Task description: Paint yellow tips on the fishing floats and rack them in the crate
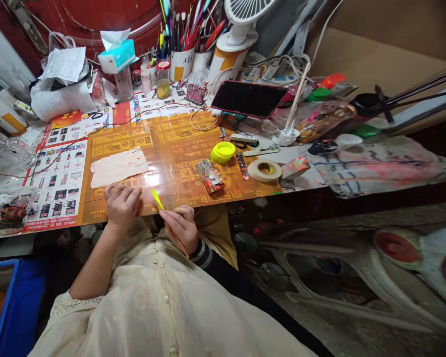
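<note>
Right hand (pixel 180 228) closes in a narrow pinch around a slim neon-tipped tool (pixel 157 199), thumb and fingers meeting on its shaft, with the bright yellow-green tip angled up and away over the near edge of the orange printed mat (pixel 178 134) and an orange end showing below the hand. Left hand (pixel 122 206) sits just beside it, fingers curled and knuckles up, resting at that same edge (whether those fingers pinch anything small, they hide it, so I cannot tell). Nothing stands between the two hands and a pale crumpled sheet of cloth or paper (pixel 119 167), which lies flat just ahead of the left hand. To the right, a patterned packet (pixel 210 177), a yellow-green lid (pixel 224 151) and a roll of masking tape (pixel 264 170) sit on the surface (pixel 7 234), well clear of the fingers. Farther back stand a black phone (pixel 249 99) propped on a holder, cups crammed with pens and brushes (pixel 182 64) and a tissue box (pixel 117 55). A blue crate (pixel 18 307) sits low at the left, beyond the near edge.
</note>
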`<control>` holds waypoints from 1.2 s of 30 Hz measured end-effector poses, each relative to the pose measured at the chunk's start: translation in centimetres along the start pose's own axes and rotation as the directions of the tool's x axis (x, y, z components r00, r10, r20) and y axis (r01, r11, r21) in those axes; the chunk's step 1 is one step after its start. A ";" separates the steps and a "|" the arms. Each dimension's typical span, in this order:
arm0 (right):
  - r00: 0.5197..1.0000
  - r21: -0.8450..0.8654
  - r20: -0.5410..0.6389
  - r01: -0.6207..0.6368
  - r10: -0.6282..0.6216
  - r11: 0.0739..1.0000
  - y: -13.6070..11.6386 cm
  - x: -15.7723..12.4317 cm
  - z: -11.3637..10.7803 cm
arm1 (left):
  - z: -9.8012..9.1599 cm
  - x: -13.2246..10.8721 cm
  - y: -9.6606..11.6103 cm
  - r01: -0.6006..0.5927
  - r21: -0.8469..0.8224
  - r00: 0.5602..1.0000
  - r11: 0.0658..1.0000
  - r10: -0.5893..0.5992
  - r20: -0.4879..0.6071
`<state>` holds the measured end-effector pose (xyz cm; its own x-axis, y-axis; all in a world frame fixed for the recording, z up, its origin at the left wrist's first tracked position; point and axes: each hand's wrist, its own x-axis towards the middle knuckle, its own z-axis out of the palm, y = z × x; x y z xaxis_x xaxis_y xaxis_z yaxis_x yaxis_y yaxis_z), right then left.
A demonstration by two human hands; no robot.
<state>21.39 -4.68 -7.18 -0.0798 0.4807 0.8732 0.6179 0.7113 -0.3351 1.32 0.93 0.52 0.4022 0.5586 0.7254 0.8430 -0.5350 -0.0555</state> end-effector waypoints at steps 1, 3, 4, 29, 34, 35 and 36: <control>1.000 -0.008 0.003 -0.004 0.004 1.000 0.0 0.0 0.1 | 0.0 -0.1 -0.1 -0.005 0.001 1.000 1.000 0.005 -0.004; 1.000 -0.014 0.003 -0.005 0.005 1.000 -0.1 0.0 0.2 | 0.0 -0.1 -0.1 -0.013 0.005 1.000 1.000 0.013 -0.015; 1.000 -0.015 0.001 -0.004 0.004 1.000 -0.1 0.0 0.2 | 0.0 -0.1 -0.1 -0.014 0.007 1.000 1.000 0.014 -0.019; 1.000 0.014 -0.005 -0.001 0.001 1.000 -0.2 -0.1 0.1 | 0.0 -0.5 -0.4 0.029 -0.034 1.000 0.999 -0.029 -0.008; 0.998 0.042 0.036 0.040 -0.042 0.998 -0.6 0.1 0.7 | -0.2 -0.8 -0.7 0.072 -0.073 0.997 0.995 -0.071 0.013; 0.998 0.044 0.040 0.045 -0.047 0.998 -0.8 0.2 0.8 | -0.2 -0.8 -0.8 0.075 -0.078 0.997 0.994 -0.074 0.018; 0.998 0.045 0.041 0.048 -0.049 0.998 -0.9 0.4 0.9 | -0.3 -0.9 -0.8 0.075 -0.080 0.997 0.994 -0.074 0.021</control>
<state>20.05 -4.64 -6.85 -0.1422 0.4656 0.8735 0.5775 0.7557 -0.3088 0.20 0.70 0.10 0.3464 0.6095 0.7131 0.8395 -0.5407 0.0543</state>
